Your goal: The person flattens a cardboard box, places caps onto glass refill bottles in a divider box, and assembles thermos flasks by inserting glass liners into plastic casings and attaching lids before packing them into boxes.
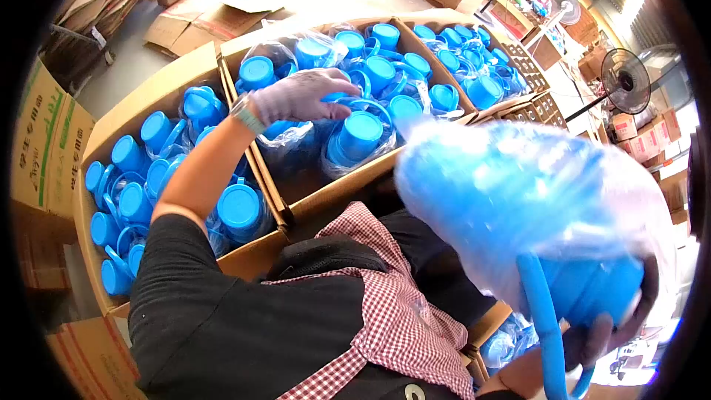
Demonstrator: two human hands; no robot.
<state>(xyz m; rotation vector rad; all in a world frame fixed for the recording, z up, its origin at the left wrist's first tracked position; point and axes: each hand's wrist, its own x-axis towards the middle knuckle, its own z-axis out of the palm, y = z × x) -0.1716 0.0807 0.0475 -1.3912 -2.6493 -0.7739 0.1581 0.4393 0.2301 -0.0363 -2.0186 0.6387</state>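
Note:
My left hand [300, 96], in a pale grey glove, hovers over the middle carton, fingers apart and slightly curled beside blue handles. Just past its thumb sits a blue lidded cup [361, 130] in clear plastic. At the lower right, close to the camera, my right hand [601, 337] grips a blue plastic cup [585, 289] with a long loop handle. Clear plastic wrap [511, 185] covers much of that cup and hides part of the hand. Several more bagged blue cups stand in the middle carton [326, 194].
Left of it, another carton [248, 258] holds several blue cups, and a third stands at the back right. Flattened cardboard [196, 22] lies on the floor behind. A black standing fan [624, 81] is at the right. Below is a checked apron [396, 326].

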